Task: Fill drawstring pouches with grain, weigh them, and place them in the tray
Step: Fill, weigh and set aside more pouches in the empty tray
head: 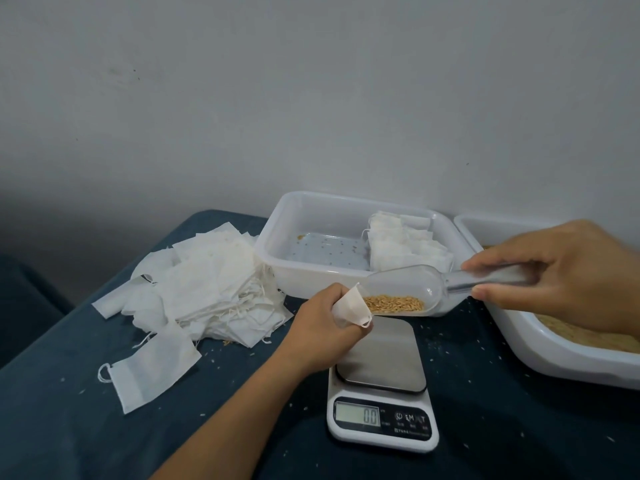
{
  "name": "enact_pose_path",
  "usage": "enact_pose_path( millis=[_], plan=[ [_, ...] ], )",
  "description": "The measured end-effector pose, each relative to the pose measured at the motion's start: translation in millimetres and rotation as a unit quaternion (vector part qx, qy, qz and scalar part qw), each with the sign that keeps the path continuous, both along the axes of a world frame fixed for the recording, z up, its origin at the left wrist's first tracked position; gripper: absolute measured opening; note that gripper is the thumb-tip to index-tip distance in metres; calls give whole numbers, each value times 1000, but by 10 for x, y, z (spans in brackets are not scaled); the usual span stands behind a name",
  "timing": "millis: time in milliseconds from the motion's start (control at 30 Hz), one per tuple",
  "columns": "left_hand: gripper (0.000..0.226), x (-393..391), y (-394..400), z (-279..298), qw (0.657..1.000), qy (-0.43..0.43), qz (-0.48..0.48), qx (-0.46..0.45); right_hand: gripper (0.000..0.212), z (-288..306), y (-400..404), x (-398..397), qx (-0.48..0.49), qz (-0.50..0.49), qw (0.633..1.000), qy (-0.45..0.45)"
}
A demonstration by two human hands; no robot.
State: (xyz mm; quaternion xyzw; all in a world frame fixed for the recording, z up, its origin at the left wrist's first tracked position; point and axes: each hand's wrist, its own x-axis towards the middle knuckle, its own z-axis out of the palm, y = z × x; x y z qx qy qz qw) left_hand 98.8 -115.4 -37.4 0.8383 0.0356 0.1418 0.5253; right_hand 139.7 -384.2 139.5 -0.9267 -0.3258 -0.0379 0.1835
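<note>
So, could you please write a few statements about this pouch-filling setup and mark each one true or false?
1. The right hand holds the clear scoop by its handle. True.
2. The scoop is empty. False: grain lies in its bowl.
3. The left hand holds a white pouch at the scoop's mouth. True.
4. A filled pouch rests on the scale. False: its platform is bare and the display shows zero.
5. The tray behind the scale holds pouches at its right end. True.
6. The pile of empty pouches lies right of the scale. False: it lies to the left.
</note>
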Motion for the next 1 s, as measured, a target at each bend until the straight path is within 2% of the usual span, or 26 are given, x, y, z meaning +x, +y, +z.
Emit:
enact_pose_path(
  millis=[100, 300, 533, 733, 900, 1000],
  plan=[
    [24, 8, 3, -8, 1000, -2, -1, -1, 32, -12, -1, 11, 2, 5, 1000, 4],
    [24, 14, 15, -23, 1000, -1, -3, -6, 50, -68, -47, 92, 21, 17, 1000, 7],
    [24, 20, 27, -33, 1000, -1, -2, -10, 31, -111, -39, 32, 46, 10, 999, 17],
    [24, 26, 30, -34, 1000, 4, 1, -27, 33, -132, -3, -46, 65, 15, 998, 1],
    [25, 19, 44, -21, 999, 10, 6, -52, 24, -238, -39, -66, 78, -19, 997, 9],
    [25, 9, 48, -4, 997, 15, 6, -75, 34, -369, -89, -78, 79, -41, 996, 18]
  ],
)
